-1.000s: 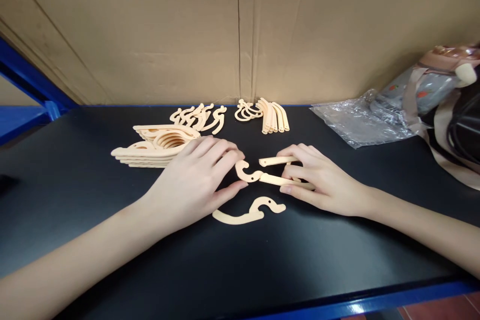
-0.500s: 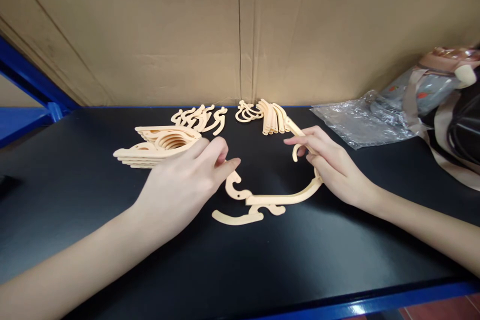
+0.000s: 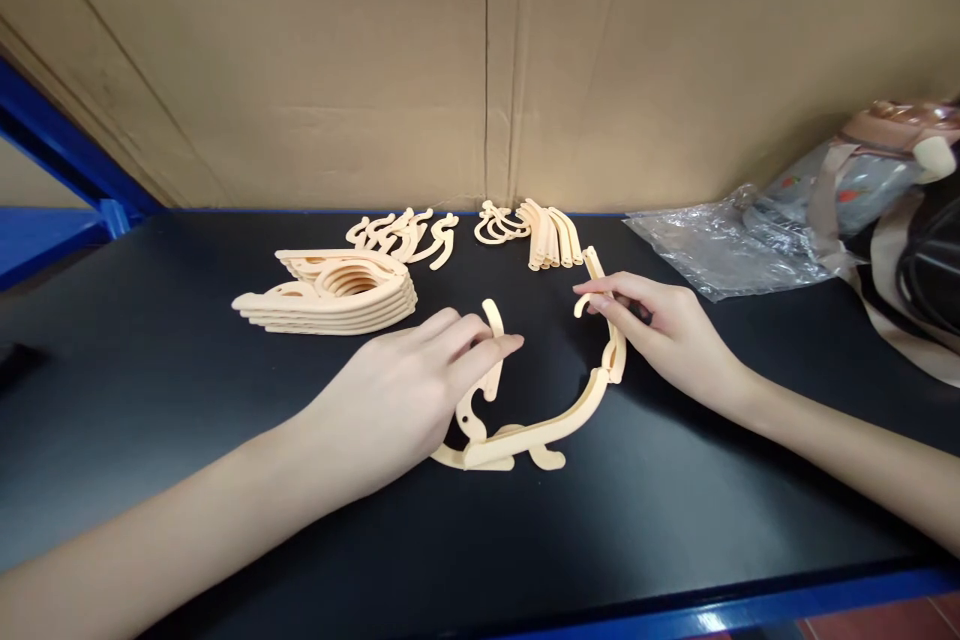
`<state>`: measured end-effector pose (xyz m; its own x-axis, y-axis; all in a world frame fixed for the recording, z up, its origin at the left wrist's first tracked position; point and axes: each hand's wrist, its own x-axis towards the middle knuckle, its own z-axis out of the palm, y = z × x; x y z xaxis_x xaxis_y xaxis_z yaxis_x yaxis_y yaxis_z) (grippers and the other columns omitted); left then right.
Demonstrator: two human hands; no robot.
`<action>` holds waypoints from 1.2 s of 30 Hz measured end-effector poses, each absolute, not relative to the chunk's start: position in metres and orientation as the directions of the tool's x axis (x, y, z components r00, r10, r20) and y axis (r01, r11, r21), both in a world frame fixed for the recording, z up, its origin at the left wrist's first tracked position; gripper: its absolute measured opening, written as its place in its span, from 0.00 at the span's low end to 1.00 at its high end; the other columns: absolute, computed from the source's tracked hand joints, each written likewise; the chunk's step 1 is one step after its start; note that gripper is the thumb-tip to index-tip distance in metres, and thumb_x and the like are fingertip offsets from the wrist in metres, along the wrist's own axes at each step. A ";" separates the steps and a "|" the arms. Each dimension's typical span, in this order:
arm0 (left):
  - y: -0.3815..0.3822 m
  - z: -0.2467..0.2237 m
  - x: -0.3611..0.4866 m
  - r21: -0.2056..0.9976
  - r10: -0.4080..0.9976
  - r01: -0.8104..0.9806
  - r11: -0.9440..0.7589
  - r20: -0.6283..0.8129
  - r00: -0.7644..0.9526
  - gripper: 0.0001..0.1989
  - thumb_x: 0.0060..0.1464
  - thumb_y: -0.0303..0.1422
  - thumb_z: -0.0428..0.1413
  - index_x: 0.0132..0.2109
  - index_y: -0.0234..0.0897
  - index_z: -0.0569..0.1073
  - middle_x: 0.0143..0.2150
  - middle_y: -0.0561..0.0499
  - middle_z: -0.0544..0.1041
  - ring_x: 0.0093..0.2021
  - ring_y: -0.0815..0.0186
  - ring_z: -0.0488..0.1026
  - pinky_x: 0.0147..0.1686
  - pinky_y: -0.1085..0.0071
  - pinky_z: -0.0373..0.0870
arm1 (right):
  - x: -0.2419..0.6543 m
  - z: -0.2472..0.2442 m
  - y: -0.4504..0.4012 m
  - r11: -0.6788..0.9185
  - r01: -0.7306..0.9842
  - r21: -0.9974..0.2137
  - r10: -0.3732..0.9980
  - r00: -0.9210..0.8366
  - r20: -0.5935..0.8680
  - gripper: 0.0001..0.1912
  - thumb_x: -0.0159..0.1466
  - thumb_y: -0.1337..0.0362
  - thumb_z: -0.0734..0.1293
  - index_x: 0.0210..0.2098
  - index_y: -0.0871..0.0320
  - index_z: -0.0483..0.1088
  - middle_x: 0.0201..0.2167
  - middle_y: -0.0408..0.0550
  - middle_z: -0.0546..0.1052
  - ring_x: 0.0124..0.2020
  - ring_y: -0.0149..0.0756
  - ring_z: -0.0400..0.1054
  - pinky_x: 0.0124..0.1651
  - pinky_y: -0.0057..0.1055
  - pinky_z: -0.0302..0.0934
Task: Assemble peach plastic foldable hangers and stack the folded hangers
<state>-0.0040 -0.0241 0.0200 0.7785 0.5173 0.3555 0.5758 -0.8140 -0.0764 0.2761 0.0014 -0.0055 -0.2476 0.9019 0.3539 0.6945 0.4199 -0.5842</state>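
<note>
My left hand (image 3: pixel 420 380) pinches a curved beige piece (image 3: pixel 493 320), which joins the left end of a linked chain of beige pieces (image 3: pixel 547 425). On the right, my right hand (image 3: pixel 667 320) pinches a small hook-shaped beige part near the chain's upper right end (image 3: pixel 594 265). The chain bends in a U shape between both hands. Under its lower left part lies a loose curved piece (image 3: pixel 551 460) on the black tabletop, partly covered by the chain.
A stack of beige folded hangers (image 3: pixel 337 305) lies left. Loose hook pieces (image 3: pixel 405 235) and bundled curved arms (image 3: pixel 547 235) lie at the back. Right are a clear plastic bag (image 3: pixel 712 245), a bottle (image 3: pixel 832 180) and a dark bag with straps (image 3: pixel 934 255). Cardboard (image 3: pixel 337 60) stands behind.
My left hand has moved right and nearer, with a curved piece now showing at its fingertips. The chain's lower part has shifted left and nearer, and its bend has tightened.
</note>
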 end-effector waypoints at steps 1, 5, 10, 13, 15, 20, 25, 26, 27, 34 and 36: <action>-0.024 0.020 -0.004 0.039 0.557 0.578 -0.815 0.325 0.764 0.22 0.63 0.20 0.40 0.58 0.36 0.68 0.46 0.48 0.75 0.40 0.64 0.72 0.33 0.71 0.69 | 0.276 -0.005 0.001 0.404 0.700 -0.589 0.909 -0.239 0.340 0.13 0.69 0.56 0.62 0.46 0.52 0.75 0.34 0.42 0.78 0.29 0.31 0.68 0.32 0.29 0.57; -0.026 0.020 -0.001 0.301 0.633 0.564 -0.769 0.246 0.734 0.19 0.67 0.41 0.47 0.59 0.37 0.67 0.51 0.48 0.73 0.45 0.64 0.72 0.42 0.68 0.71 | 0.276 -0.004 0.000 0.363 0.723 -0.588 0.926 -0.212 0.311 0.14 0.69 0.54 0.62 0.46 0.51 0.75 0.30 0.41 0.78 0.28 0.32 0.69 0.32 0.29 0.59; -0.029 0.016 0.003 0.267 0.600 0.542 -0.797 0.243 0.762 0.21 0.61 0.41 0.57 0.58 0.37 0.68 0.54 0.47 0.73 0.50 0.59 0.70 0.48 0.64 0.69 | 0.276 -0.004 0.000 0.359 0.747 -0.559 0.925 -0.207 0.318 0.14 0.69 0.53 0.61 0.43 0.51 0.75 0.24 0.38 0.73 0.21 0.28 0.62 0.28 0.28 0.56; -0.027 0.016 0.004 0.227 0.585 0.541 -0.810 0.253 0.770 0.15 0.64 0.33 0.53 0.57 0.38 0.69 0.52 0.47 0.75 0.49 0.60 0.71 0.47 0.64 0.69 | 0.276 -0.005 0.001 0.366 0.739 -0.566 0.924 -0.214 0.318 0.15 0.69 0.52 0.61 0.44 0.52 0.75 0.26 0.40 0.75 0.23 0.29 0.64 0.28 0.28 0.56; -0.025 0.018 0.004 0.203 0.575 0.538 -0.818 0.267 0.774 0.14 0.65 0.29 0.51 0.56 0.38 0.70 0.50 0.48 0.76 0.48 0.61 0.71 0.45 0.64 0.69 | 0.276 -0.005 0.001 0.365 0.731 -0.577 0.925 -0.216 0.312 0.16 0.68 0.51 0.61 0.45 0.53 0.75 0.29 0.42 0.77 0.25 0.30 0.66 0.30 0.29 0.58; -0.022 0.019 0.003 0.103 0.551 0.548 -0.830 0.296 0.780 0.15 0.66 0.25 0.47 0.56 0.36 0.70 0.49 0.47 0.76 0.47 0.60 0.71 0.44 0.64 0.68 | 0.276 -0.005 0.001 0.391 0.707 -0.590 0.916 -0.238 0.322 0.17 0.68 0.51 0.62 0.44 0.54 0.75 0.30 0.43 0.77 0.26 0.31 0.67 0.30 0.29 0.59; -0.019 0.018 -0.001 -0.067 0.598 0.664 -0.745 0.374 0.709 0.11 0.64 0.28 0.51 0.52 0.33 0.72 0.41 0.47 0.76 0.38 0.59 0.71 0.37 0.65 0.66 | 0.274 -0.001 0.000 0.477 0.665 -0.575 0.879 -0.371 0.300 0.16 0.69 0.52 0.60 0.45 0.54 0.74 0.27 0.41 0.76 0.24 0.29 0.65 0.28 0.27 0.58; -0.019 0.018 -0.002 -0.079 0.610 0.683 -0.726 0.385 0.693 0.10 0.64 0.29 0.52 0.50 0.33 0.72 0.38 0.48 0.76 0.36 0.59 0.71 0.35 0.65 0.66 | 0.273 0.000 -0.001 0.504 0.657 -0.561 0.862 -0.416 0.289 0.16 0.70 0.53 0.60 0.45 0.54 0.74 0.28 0.41 0.76 0.24 0.29 0.65 0.28 0.27 0.58; -0.018 0.018 -0.002 -0.080 0.620 0.696 -0.713 0.392 0.680 0.09 0.63 0.30 0.53 0.49 0.34 0.73 0.35 0.49 0.75 0.35 0.60 0.71 0.35 0.65 0.65 | 0.272 0.001 -0.002 0.534 0.650 -0.540 0.843 -0.458 0.282 0.15 0.70 0.54 0.60 0.44 0.55 0.74 0.29 0.42 0.76 0.25 0.29 0.66 0.29 0.27 0.58; -0.018 0.017 0.000 0.078 0.657 0.671 -0.737 0.315 0.685 0.09 0.65 0.31 0.51 0.50 0.37 0.71 0.40 0.49 0.77 0.39 0.60 0.71 0.39 0.64 0.66 | 0.272 0.001 -0.006 0.674 0.610 -0.417 0.734 -0.616 0.285 0.13 0.71 0.64 0.57 0.46 0.57 0.71 0.37 0.47 0.77 0.37 0.34 0.70 0.41 0.32 0.63; -0.019 0.017 0.001 0.141 0.662 0.652 -0.745 0.281 0.695 0.10 0.66 0.33 0.49 0.51 0.37 0.70 0.45 0.48 0.76 0.42 0.60 0.71 0.41 0.63 0.66 | 0.273 0.001 -0.006 0.697 0.598 -0.396 0.711 -0.650 0.268 0.13 0.69 0.68 0.57 0.47 0.57 0.70 0.35 0.46 0.76 0.35 0.34 0.69 0.40 0.31 0.62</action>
